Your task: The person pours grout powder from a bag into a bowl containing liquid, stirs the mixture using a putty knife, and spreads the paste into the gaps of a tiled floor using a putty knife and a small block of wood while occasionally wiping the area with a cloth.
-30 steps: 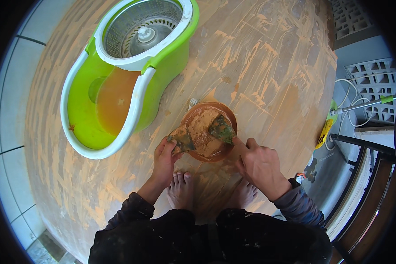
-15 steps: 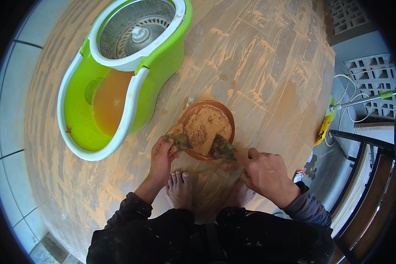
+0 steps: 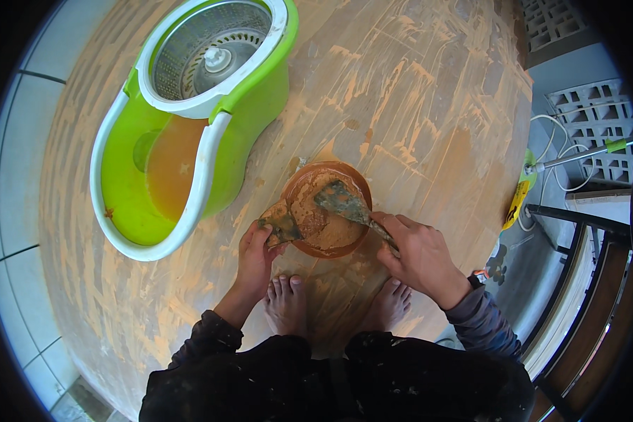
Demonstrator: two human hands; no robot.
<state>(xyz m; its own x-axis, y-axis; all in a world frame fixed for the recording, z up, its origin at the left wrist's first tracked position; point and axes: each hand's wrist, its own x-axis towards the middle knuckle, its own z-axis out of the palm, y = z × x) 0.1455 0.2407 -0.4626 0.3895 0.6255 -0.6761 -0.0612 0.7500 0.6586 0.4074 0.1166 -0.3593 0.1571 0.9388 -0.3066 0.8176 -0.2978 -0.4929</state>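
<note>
A round brown bowl (image 3: 363,184) stands on the floor before my feet, holding a tan, lumpy paste (image 3: 323,228). My right hand (image 3: 423,259) is closed round the handle of a putty knife (image 3: 344,200), whose smeared blade lies over the paste in the upper middle of the bowl. At the bowl's left rim, my left hand (image 3: 254,257) pinches a second, broad scraper blade (image 3: 281,224), coated with tan and dark residue. Its edge reaches just over the rim. Whether that blade has a handle I cannot tell.
A green mop bucket (image 3: 257,137) with a metal spin basket (image 3: 214,53) and murky orange water stands at the upper left. Tan smears cover the wood-patterned floor (image 3: 415,105). A mop (image 3: 570,158), a white cable and a dark-framed bench (image 3: 598,281) are at the right.
My right hand has turned its putty knife, and the blade has moved from the bowl's lower right rim up over the paste. My left hand has barely moved.
</note>
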